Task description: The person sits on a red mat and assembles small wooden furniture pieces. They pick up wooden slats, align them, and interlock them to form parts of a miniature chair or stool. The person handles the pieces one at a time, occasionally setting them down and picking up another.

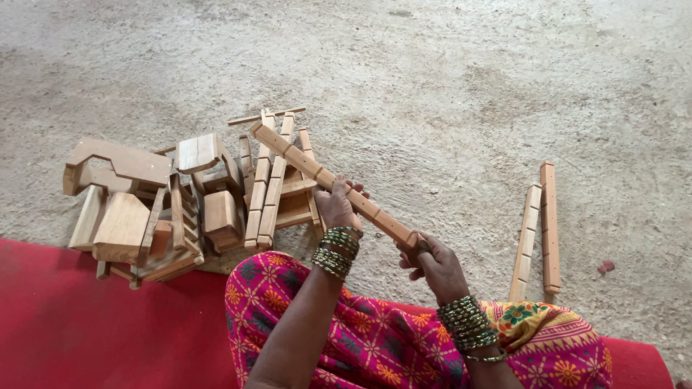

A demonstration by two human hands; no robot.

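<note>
Fingers (pixel 344 193) of both hands grip one notched wooden slat (pixel 328 180); two slats (pixel 539 227) lie aside, the wooden pile (pixel 173 209) remains.

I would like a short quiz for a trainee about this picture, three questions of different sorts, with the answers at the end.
1. True or false: both hands hold the same notched wooden slat.
2. Which lies on the concrete floor to the person's right? A) a pair of wooden slats B) a hammer C) a metal bowl
3. Fill in: the pile of wooden parts lies partly on the floor and partly on the ______ mat.

Key
1. True: the left hand grips it near the middle and the right hand grips its near end.
2. A: the pair of wooden slats.
3. red
</note>
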